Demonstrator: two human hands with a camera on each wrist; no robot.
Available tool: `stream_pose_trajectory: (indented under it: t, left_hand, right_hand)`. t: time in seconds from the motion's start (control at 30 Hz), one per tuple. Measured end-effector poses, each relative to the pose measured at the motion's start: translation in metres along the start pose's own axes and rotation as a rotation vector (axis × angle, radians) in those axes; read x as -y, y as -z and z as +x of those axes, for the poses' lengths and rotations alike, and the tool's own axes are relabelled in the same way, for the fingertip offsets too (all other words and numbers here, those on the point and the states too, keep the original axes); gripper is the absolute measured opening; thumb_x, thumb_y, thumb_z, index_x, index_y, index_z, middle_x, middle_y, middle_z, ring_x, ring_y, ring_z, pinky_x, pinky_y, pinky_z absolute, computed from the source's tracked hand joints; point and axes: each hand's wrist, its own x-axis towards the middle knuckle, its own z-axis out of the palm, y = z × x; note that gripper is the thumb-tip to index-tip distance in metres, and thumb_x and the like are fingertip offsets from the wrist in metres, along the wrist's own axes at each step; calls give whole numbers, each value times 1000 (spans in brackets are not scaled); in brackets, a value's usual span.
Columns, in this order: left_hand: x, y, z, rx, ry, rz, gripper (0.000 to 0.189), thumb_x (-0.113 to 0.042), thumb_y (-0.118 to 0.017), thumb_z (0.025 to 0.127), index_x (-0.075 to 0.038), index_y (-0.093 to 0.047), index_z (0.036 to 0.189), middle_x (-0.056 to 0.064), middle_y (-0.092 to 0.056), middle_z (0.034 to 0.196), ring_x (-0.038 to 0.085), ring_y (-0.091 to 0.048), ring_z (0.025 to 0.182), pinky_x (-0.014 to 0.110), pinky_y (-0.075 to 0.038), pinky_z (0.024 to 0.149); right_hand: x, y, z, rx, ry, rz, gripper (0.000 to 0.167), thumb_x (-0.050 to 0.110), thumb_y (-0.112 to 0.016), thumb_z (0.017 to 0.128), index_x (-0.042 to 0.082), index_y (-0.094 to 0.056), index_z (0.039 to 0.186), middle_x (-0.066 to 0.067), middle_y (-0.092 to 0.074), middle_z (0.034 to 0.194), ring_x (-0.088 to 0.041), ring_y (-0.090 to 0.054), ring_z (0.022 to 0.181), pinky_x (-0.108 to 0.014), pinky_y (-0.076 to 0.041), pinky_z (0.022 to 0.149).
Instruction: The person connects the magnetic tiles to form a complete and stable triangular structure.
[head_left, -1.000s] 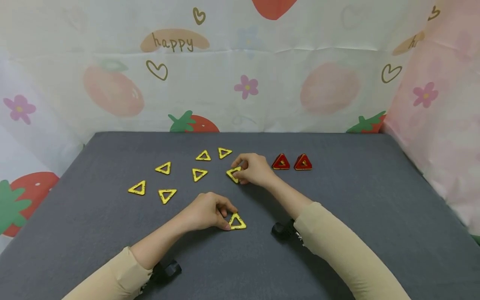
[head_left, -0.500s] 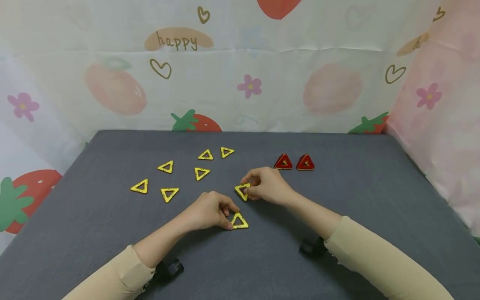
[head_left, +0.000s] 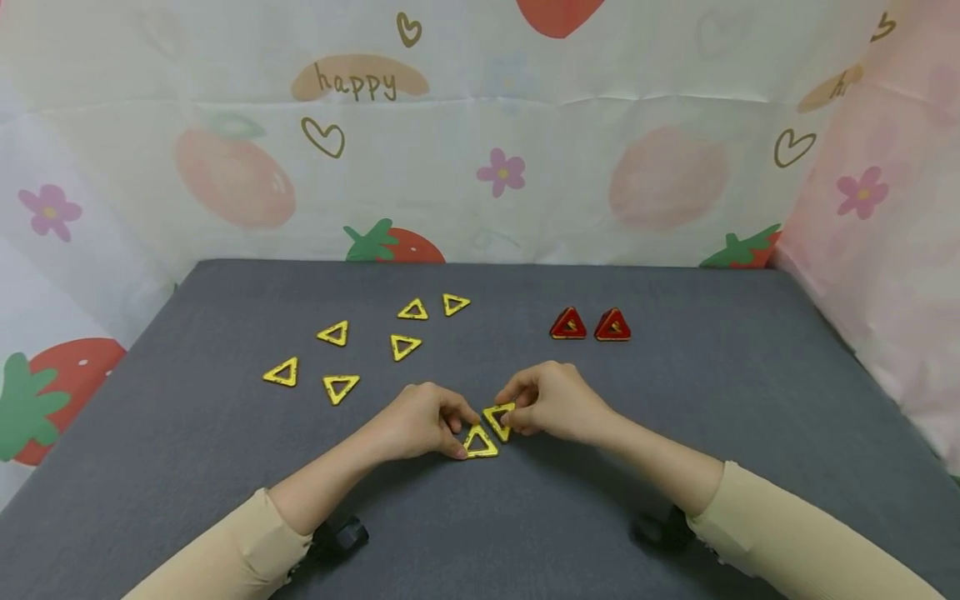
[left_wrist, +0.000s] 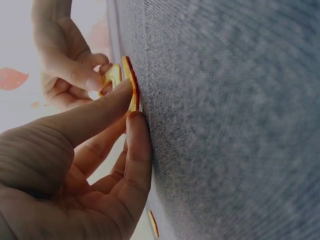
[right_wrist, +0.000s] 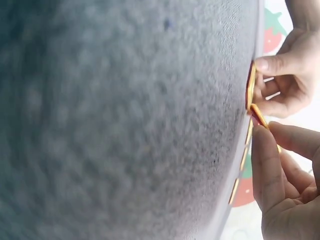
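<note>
Pinches at outer corners seemed to leave the facing sides free: the left hand gripped 1 upright-pointing yellow triangle frame, perhaps to steady it, while the right hand gripped a tilted yellow triangle frame just beside it. Whether the 2 touched was unclear. Beyond the left grip lay 6 loose yellow triangles; beyond the right, 2 red triangular pieces. None of these stood between the 2 grips.

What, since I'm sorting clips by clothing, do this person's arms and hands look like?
The left hand and right hand wear no gloves. The left sleeve and right sleeve are plain beige. A small black device shows beside the former, a blurrier dark device beside the latter.
</note>
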Motion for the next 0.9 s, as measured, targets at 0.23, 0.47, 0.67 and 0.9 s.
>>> stream_pose_trajectory:
  t: [0.23, 0.47, 0.67, 0.9]
  left_hand:
    - [-1, 1, 0, -2, -6, -5, 31, -10, -87, 71, -12, -78, 101, 0, -72, 85, 6, -60, 72, 23, -50, 64]
    - [-1, -1, 1, -13, -10, -38, 35, -5, -88, 68, -9, -78, 101, 2, -75, 89, 4, -68, 71, 20, -54, 64]
    - [-1, -2, 2, -13, 4, -67, 35, -2, -88, 67, -6, -76, 100, 4, -73, 87, 7, -68, 72, 20, -55, 65]
    - [-1, -1, 1, 6, 16, -103, 32, 0, -86, 69, -4, -73, 98, 6, -71, 87, 8, -69, 74, 22, -57, 67]
  right_hand:
    - [1, -3, -2, 17, 19, -2, 16, 11, -77, 84, 9, -77, 100, -5, -75, 74, -14, -70, 61, -30, -56, 56]
    - [-1, -6, -2, 28, 39, -9, 17, 11, -77, 84, 8, -76, 101, -4, -75, 74, -12, -69, 61, -29, -55, 55]
    - [-1, -7, -1, 37, 50, -5, 18, 12, -77, 84, 9, -76, 102, -3, -75, 77, -9, -67, 62, -28, -54, 57]
    - [-4, -8, 2, 89, 91, 10, 28, 10, -82, 79, 11, -75, 106, -3, -75, 84, -8, -67, 70, -27, -55, 63]
